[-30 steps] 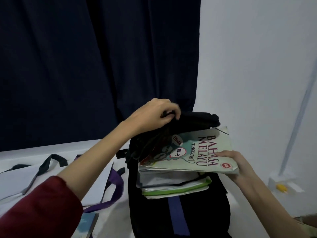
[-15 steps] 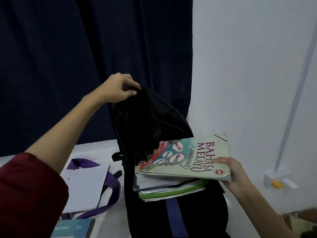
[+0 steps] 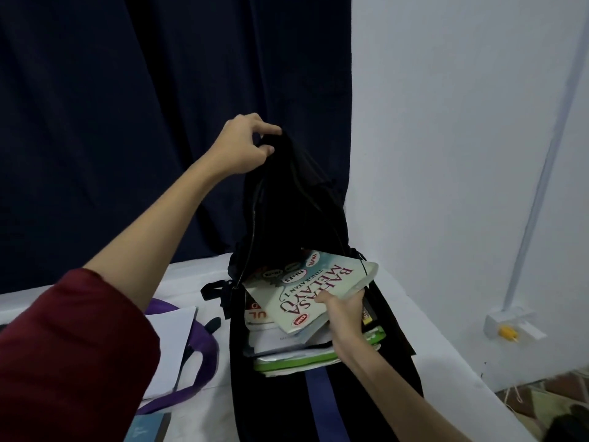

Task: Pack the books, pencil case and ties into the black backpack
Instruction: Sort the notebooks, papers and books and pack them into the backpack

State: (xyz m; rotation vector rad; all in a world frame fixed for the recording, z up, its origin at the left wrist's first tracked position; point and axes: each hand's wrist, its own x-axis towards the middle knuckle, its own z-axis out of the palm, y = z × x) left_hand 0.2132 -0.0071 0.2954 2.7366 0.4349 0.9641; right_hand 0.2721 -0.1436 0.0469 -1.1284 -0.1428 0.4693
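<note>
The backpack (image 3: 322, 362) is lying on the white table (image 3: 197, 269), its flap being pulled up toward twelve o'clock so the mouth is gaping for the books (image 3: 306, 295). The left hand (image 3: 245, 145) is pinching the flap's top; the right hand (image 3: 344, 311), fingers curled, is gripping the stack (half in the opening). A purple tie (image 3: 204, 352) is waiting at nine o'clock.

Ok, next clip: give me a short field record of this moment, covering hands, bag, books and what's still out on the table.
left hand: pinches the top edge of the backpack, holding it up and open
right hand: grips the Bahasa Melayu book, tilted into the opening
book stack: partly inside the backpack, green-edged book lowest
on the table: purple strap, white paper, blue book at the near edge
pencil case: cannot tell
</note>
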